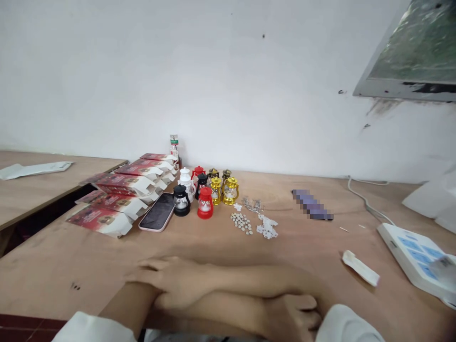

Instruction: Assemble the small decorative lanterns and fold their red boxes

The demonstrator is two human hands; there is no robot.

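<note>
My forearms lie crossed at the table's near edge. My right hand [178, 280] rests at the left over my left forearm, fingers stretched out and a little apart, holding no object. At the right, my left hand [290, 313] lies against my right arm near the sleeve, its fingers loosely bent and partly blurred, with nothing seen in it. Beyond my arms stand several small toy lanterns, including a red lantern [205, 203], a black lantern [181, 201] and a gold lantern [230, 191]. Beside them lie small round button cells [241, 223], white plastic pieces [267, 227] and metal bits [253, 205].
Printed red-and-white boxes [103, 219] are stacked at the left beside a phone [157, 212]. A tube [174, 145] stands by the wall. At the right are a blurred-out dark flat item [311, 205], a white strip [360, 268] and a white corded device [416, 259].
</note>
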